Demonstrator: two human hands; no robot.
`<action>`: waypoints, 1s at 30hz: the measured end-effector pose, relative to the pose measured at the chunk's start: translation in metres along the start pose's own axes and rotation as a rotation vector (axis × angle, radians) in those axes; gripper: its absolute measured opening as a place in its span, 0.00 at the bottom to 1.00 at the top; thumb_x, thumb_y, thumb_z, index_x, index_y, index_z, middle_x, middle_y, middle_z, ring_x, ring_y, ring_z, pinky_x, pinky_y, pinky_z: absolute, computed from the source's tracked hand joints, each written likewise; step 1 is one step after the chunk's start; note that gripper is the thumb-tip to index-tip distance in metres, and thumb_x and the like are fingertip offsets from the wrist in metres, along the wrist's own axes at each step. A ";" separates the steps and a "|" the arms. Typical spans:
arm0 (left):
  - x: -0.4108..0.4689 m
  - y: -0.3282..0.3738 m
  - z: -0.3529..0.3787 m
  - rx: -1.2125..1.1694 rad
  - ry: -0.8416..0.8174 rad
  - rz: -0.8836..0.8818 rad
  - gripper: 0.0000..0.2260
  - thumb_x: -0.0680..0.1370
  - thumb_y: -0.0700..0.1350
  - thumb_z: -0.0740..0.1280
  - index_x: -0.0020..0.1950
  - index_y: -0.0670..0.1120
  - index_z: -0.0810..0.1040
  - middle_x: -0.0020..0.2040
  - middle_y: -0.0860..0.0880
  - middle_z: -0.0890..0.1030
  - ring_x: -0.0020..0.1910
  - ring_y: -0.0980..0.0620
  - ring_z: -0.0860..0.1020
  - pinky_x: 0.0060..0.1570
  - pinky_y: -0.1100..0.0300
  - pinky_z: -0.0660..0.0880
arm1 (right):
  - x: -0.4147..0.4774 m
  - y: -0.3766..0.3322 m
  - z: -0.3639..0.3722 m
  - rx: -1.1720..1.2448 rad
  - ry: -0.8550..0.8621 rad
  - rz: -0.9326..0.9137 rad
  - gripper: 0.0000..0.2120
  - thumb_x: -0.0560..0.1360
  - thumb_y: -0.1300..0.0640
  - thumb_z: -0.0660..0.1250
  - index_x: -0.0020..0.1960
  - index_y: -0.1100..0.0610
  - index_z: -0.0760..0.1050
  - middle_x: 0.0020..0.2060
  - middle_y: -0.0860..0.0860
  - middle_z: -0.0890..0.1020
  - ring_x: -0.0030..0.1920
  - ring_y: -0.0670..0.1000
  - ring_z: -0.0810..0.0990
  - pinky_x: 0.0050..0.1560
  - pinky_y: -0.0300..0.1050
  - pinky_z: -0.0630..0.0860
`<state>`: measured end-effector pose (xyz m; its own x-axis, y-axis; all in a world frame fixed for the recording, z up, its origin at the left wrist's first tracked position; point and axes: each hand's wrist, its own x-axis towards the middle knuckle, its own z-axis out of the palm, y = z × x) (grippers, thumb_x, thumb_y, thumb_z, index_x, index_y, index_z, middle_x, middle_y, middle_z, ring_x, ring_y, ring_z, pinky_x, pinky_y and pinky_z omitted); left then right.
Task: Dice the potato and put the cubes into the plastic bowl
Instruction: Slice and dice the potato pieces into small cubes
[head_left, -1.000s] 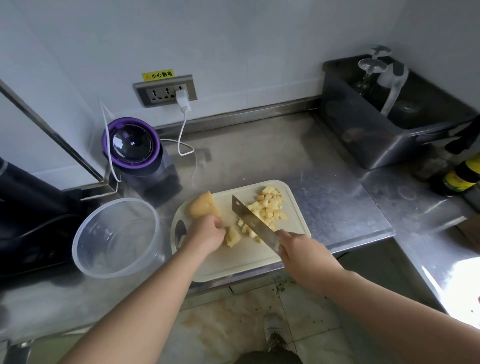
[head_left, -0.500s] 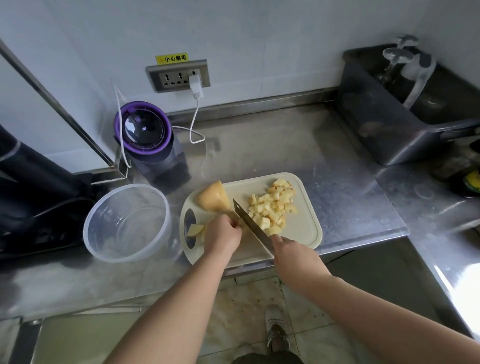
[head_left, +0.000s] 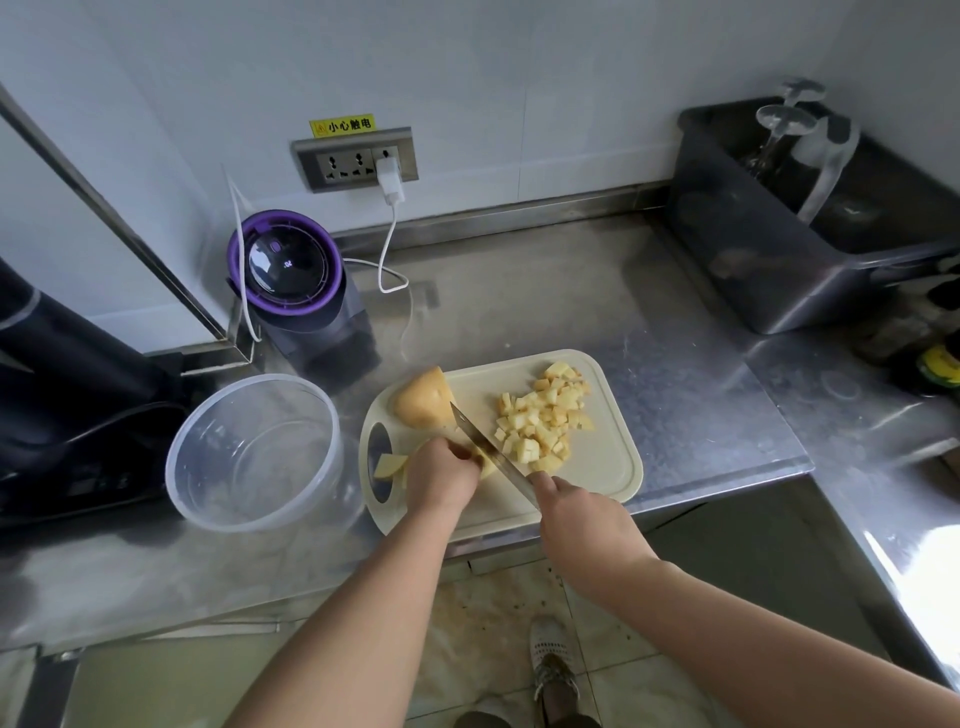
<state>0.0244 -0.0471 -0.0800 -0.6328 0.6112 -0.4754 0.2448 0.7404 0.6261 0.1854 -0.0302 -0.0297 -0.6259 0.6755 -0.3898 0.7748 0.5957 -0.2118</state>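
A steel surface (head_left: 519, 322) runs along the wall and turns a corner at the right. A dark bin (head_left: 769, 280) stands at the back right, with glassware in it. A clear plastic bowl (head_left: 249, 457) sits on the surface just left of the board (head_left: 597, 467) and holds no cubes. The cream board lies at the front edge, with its handle hole toward the bowl. Behind the bowl stands an appliance (head_left: 291, 265) with a purple ring, and a white cord runs from beside it to a plug (head_left: 390, 179) in the wall socket.

The right hand (head_left: 582, 525) is wrapped round the handle of the knife (head_left: 488, 447), which is hidden in the fist. The blade slants up and left, and its tip reaches the potato (head_left: 422, 397). This is a large uncut chunk at the board's back left corner. The left hand (head_left: 441, 475) has its fingers curled down over a piece (head_left: 485, 465) and pins it to the board against the blade's left face. Most of the piece is covered.

The cubes (head_left: 543, 415) lie heaped on the right half of the board, just right of the blade. A slice (head_left: 389, 464) rests by the handle hole, just left of the left hand.
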 end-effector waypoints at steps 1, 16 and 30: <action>0.000 0.000 0.000 -0.004 -0.001 -0.002 0.07 0.73 0.45 0.69 0.48 0.45 0.81 0.44 0.48 0.84 0.44 0.46 0.81 0.38 0.60 0.71 | 0.000 -0.001 0.000 -0.001 -0.008 0.000 0.19 0.76 0.68 0.57 0.64 0.56 0.62 0.35 0.48 0.65 0.34 0.54 0.71 0.31 0.45 0.65; 0.003 0.000 -0.002 0.034 -0.030 0.021 0.05 0.74 0.42 0.66 0.44 0.49 0.82 0.41 0.49 0.84 0.43 0.47 0.82 0.44 0.55 0.79 | 0.009 -0.006 0.005 0.005 -0.109 0.034 0.20 0.76 0.69 0.57 0.66 0.57 0.60 0.35 0.48 0.65 0.38 0.53 0.73 0.38 0.46 0.70; 0.003 -0.012 -0.003 -0.114 -0.061 -0.018 0.09 0.74 0.44 0.70 0.37 0.54 0.76 0.42 0.48 0.84 0.46 0.46 0.82 0.49 0.48 0.81 | -0.004 -0.001 -0.008 0.000 0.004 -0.010 0.22 0.77 0.68 0.56 0.68 0.56 0.59 0.37 0.49 0.69 0.29 0.50 0.67 0.27 0.42 0.63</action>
<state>0.0177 -0.0552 -0.0875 -0.5897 0.6162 -0.5220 0.1460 0.7171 0.6815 0.1858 -0.0298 -0.0206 -0.6338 0.6712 -0.3844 0.7687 0.6021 -0.2160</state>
